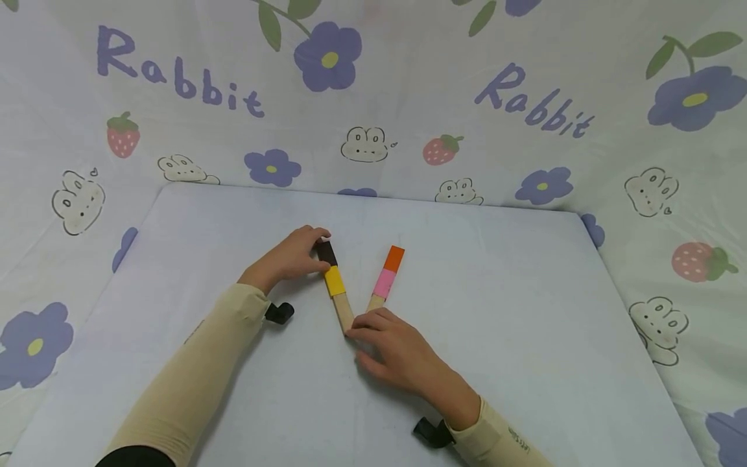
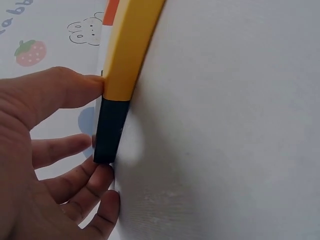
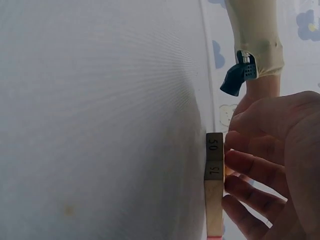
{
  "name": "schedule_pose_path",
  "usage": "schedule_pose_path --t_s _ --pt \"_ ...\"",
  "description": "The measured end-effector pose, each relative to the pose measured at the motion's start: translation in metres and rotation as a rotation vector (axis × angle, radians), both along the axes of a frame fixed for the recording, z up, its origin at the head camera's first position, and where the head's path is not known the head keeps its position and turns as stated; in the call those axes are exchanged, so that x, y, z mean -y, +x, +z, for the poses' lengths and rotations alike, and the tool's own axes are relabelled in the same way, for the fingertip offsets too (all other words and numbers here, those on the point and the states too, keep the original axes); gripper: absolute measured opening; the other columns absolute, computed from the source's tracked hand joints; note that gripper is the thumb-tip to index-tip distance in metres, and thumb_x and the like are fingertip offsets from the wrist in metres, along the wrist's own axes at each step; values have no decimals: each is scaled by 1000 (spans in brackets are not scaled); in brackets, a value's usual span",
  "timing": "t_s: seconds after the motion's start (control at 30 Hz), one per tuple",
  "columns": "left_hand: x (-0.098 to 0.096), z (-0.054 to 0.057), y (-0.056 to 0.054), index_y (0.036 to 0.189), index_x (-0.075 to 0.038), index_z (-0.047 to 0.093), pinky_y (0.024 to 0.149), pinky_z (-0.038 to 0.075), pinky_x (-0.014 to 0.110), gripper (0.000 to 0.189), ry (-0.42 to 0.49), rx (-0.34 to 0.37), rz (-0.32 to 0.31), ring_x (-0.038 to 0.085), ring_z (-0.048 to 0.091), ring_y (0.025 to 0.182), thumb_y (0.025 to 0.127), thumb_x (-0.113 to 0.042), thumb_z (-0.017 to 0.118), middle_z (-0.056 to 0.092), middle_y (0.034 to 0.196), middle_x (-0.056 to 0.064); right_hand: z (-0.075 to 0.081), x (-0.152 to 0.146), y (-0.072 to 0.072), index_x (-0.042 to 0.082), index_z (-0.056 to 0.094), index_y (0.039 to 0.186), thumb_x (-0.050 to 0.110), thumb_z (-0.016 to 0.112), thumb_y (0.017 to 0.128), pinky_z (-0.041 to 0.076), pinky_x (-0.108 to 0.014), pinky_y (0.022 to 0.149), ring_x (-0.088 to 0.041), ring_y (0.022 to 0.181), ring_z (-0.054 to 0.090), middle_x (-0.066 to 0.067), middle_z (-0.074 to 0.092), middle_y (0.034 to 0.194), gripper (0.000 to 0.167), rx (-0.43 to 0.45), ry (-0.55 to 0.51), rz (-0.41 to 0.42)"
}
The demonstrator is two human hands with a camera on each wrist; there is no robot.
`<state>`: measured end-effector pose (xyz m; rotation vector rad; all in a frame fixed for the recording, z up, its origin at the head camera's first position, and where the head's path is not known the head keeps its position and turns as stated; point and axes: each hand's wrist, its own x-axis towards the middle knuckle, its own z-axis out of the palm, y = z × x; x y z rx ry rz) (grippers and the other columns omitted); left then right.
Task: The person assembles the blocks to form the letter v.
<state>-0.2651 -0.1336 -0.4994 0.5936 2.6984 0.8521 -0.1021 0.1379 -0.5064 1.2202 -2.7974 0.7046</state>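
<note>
Two rows of small wooden blocks meet in a V on the white tabletop. The left row has a black block (image 1: 327,253), a yellow block (image 1: 335,281) and a bare wood block (image 1: 343,313). An orange block (image 1: 394,259), a pink block (image 1: 384,283) and a bare wood block (image 1: 376,302) make the right row. My left hand (image 1: 292,253) holds the black block, thumb by the yellow joint, fingers curled at its far end. At the V's point, my right hand (image 1: 403,353) touches the wood blocks with extended fingers, partly hiding them. Numbers mark their ends (image 3: 215,155).
The white tabletop (image 1: 496,311) extends around the blocks on all sides. Behind it hangs a cloth (image 1: 397,84) printed with rabbits, flowers and strawberries. A black wrist camera (image 1: 280,314) sticks out from the left sleeve, another camera (image 1: 433,432) from the right sleeve.
</note>
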Motion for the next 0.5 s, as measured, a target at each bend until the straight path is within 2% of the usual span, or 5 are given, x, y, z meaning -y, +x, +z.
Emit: schedule_pose_path --t_s 0.1,0.27,0.37,0.5 --pt "0 -1 1 160 -3 48 118 41 51 72 7 -12 5 36 52 132 98 -26 78 55 144 23 -1 -2 -1 13 78 132 15 79 98 53 -35 106 -17 126 55 2 67 130 34 -9 -30 4" --pt "5 -3 5 162 -3 46 118 41 55 70 34 -24 6 39 51 136 105 -35 72 50 149 25 2 -8 -4 15 78 131 15 80 97 52 -37 107 -16 130 54 3 66 131 34 -35 -82 -4" --pt "10 -4 12 163 -4 44 121 36 58 72 45 -39 4 41 44 145 108 -43 68 43 158 26 5 -13 -5 14 77 132 15 81 96 52 -38 108 -16 132 54 3 66 133 36 -48 -92 -19" --pt "16 -3 25 165 -7 40 124 30 61 80 61 -90 21 43 31 155 105 -51 69 32 168 24 9 -21 -8 13 76 135 17 83 95 52 -39 109 -17 136 53 1 65 138 40 -79 -92 -50"
